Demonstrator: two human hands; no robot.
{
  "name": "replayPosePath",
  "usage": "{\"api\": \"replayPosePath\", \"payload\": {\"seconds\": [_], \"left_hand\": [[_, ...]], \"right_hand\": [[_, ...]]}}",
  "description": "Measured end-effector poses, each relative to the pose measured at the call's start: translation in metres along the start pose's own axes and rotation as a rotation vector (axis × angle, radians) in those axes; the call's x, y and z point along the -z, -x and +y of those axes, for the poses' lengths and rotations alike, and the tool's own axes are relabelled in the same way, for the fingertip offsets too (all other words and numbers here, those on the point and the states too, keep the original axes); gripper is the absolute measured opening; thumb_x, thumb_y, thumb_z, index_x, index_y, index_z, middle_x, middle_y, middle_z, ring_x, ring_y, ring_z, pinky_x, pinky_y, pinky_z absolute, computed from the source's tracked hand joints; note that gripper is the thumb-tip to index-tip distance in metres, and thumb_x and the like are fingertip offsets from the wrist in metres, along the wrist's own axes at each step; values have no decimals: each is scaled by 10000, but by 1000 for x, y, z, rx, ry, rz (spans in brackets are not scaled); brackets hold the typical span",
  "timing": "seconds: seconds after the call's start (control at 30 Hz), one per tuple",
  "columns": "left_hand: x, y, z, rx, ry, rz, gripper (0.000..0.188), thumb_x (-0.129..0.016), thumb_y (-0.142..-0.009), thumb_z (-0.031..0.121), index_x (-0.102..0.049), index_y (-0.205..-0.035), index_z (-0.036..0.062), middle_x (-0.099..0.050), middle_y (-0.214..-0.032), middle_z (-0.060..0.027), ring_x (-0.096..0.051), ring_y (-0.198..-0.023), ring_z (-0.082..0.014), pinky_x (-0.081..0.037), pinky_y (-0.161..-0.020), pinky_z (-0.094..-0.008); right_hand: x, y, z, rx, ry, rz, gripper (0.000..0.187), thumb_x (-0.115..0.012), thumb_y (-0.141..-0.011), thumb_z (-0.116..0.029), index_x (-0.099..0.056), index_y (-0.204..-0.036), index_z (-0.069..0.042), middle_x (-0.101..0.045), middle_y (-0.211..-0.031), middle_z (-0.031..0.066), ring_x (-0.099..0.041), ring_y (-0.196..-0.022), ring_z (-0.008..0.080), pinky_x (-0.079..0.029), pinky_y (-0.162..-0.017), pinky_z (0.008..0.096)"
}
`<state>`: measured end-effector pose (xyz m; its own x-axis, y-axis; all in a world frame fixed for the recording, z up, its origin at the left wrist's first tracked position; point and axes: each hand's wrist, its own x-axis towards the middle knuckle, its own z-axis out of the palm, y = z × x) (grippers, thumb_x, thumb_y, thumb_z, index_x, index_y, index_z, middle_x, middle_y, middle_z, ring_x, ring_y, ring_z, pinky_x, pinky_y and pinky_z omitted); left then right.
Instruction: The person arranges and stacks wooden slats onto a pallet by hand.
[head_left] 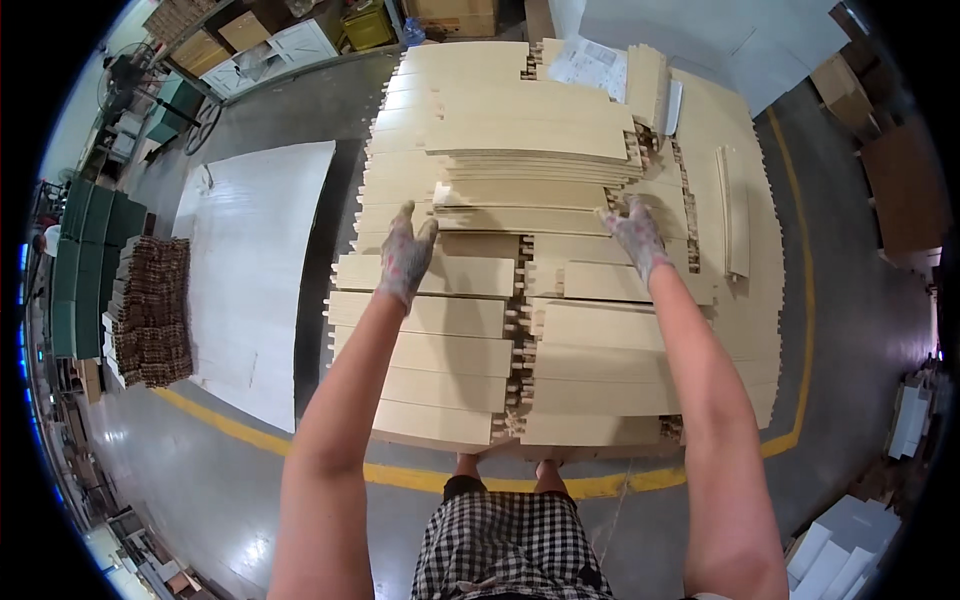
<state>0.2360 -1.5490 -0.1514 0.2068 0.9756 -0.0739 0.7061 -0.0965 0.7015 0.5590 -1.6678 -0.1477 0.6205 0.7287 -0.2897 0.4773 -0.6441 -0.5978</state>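
The largest thing before me is the broad pile of pale boards (600, 375), which fills the middle of the frame; many boards have small pegs at their ends. Next in size, a white sheet (250, 270) lies flat on the grey floor, at left of centre. At the far left stand some green containers (85, 270), and at the lower centre I see the black-and-white checked garment (505, 545) of the person. Smaller is the stack of brown-edged pieces (155, 310), between the green containers and the sheet. On the pile, slightly above the centre of the frame, one narrow board (530, 220) lies crosswise between the two gloved hands. Some papers (588, 65) rest on the pile at the upper centre. The left hand (408, 258) is near the left end of this board, its fingers spread open. The right hand (637, 235) is at the right end, its fingers also spread; whether either hand touches the board, I cannot tell.
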Motion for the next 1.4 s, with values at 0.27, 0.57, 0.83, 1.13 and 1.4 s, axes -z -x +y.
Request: {"api": "replayPosePath", "payload": {"seconds": [0.27,0.57,0.83,1.13,1.4], "left_hand": [[-28,-68,-21,260,172,-191,432,-632,-849,356,-648,-1145,41,-677,-1072,-169,-629,-1030,-292,-461,-918,-360],[-27,-56,-38,273,118,-178,361,-730,-777,246,-645,-1048,25,-691,-913,-143,-658,-849,-223,-510,-761,-348],[-23,-48,-14,352,310,-316,362,-717,-768,124,-600,-1087,0,-661,-947,-106,-631,-814,-162,-527,-685,-298],[39,-21,29,87,594,-61,147,-654,-881,172,-622,-916,33,-620,-821,-30,-559,-735,-84,-475,-658,-240],[18,-98,67,-139,-29,250,172,-721,-826,190,-648,-895,50,-647,-906,-42,-625,-767,-142,-512,-677,-276]], "right_hand": [[-25,-48,22,-129,-255,43,474,-682,-792,-341,-632,-1099,17,-684,-1008,209,-654,-967,323,-487,-867,382],[-15,-14,32,-109,-140,50,333,-700,-807,-155,-617,-1044,64,-674,-897,98,-628,-780,184,-504,-693,303],[-17,-22,25,-231,-783,-154,324,-694,-801,-82,-573,-1091,-3,-628,-911,47,-603,-746,121,-522,-642,255],[38,40,-9,104,-952,-10,261,-657,-807,-37,-592,-1059,-23,-620,-929,27,-587,-804,110,-492,-681,248],[69,-34,-56,50,-717,22,305,-707,-788,-138,-588,-1045,-25,-632,-874,43,-573,-723,105,-487,-636,257]]}}
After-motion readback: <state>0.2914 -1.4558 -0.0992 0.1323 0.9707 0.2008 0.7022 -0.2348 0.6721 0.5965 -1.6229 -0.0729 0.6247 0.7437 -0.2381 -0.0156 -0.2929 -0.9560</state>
